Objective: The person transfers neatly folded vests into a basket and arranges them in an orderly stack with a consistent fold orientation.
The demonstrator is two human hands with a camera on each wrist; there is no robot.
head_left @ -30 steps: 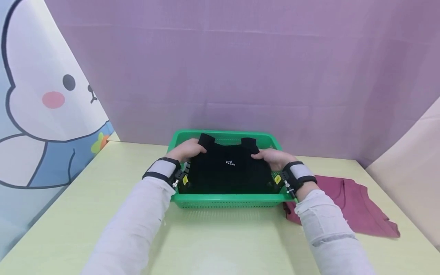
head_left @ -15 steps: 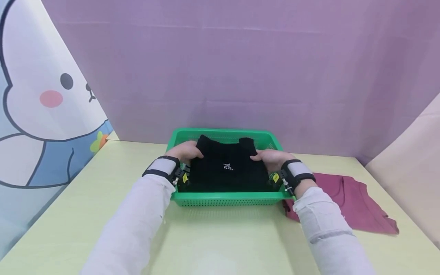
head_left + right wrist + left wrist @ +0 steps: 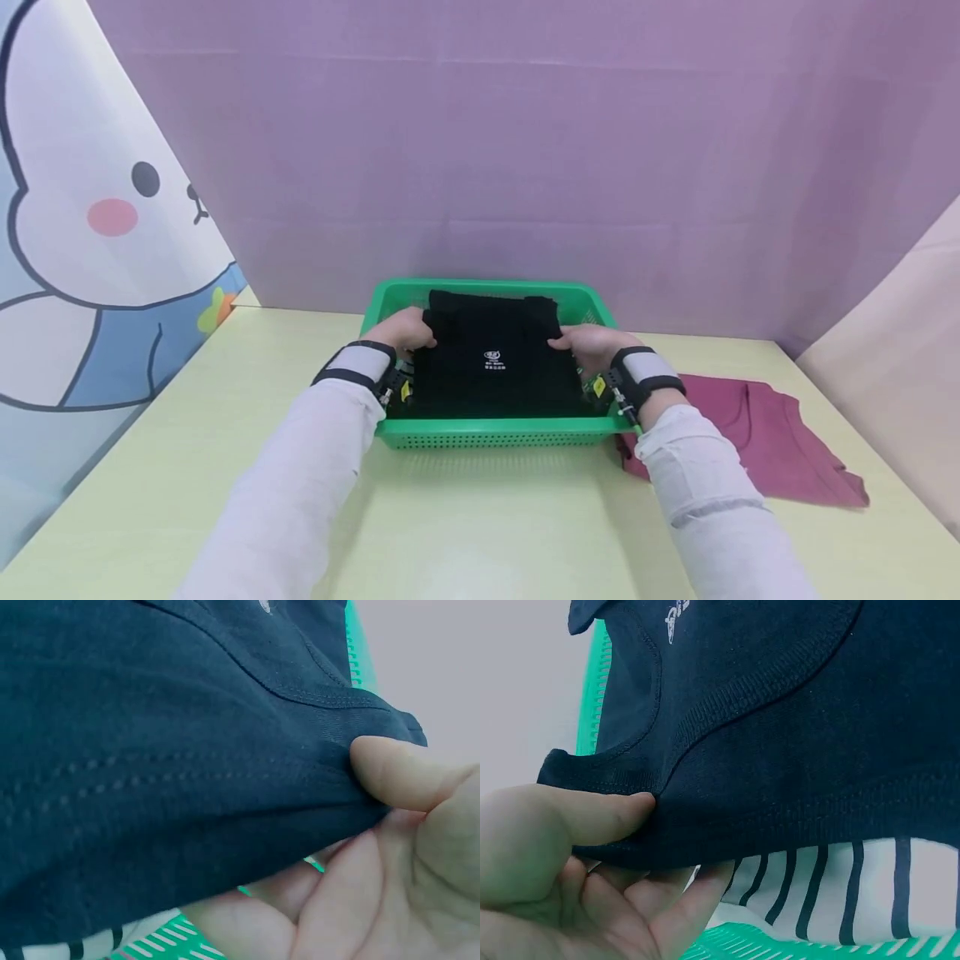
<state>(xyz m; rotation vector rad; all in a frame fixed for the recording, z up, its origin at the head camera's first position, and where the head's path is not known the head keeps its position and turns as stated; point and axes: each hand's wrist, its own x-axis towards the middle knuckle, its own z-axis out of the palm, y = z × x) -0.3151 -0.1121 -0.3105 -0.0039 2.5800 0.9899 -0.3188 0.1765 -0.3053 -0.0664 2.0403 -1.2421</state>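
Note:
A black tank top (image 3: 495,325) with a small white print lies spread inside the green plastic basket (image 3: 495,427). My left hand (image 3: 408,329) pinches its left edge, the thumb on top and the fingers beneath, as the left wrist view shows. On the opposite edge my right hand (image 3: 595,346) holds the cloth the same way, thumb over fingers. Ribbed trim and stitched seams show on the tank top (image 3: 795,757) up close. Below its raised edge, a white cloth with black stripes (image 3: 832,892) lies in the basket.
A maroon garment (image 3: 780,442) lies on the pale table (image 3: 465,533) to the right of the basket, partly behind my right forearm. A purple cloth backdrop (image 3: 525,167) stands behind the basket. At left is a cartoon-printed panel (image 3: 90,275).
The tank top's upper part has settled flatter toward the back of the basket, and its white print shows more fully. Both hands keep their grip, the left shifting slightly toward me.

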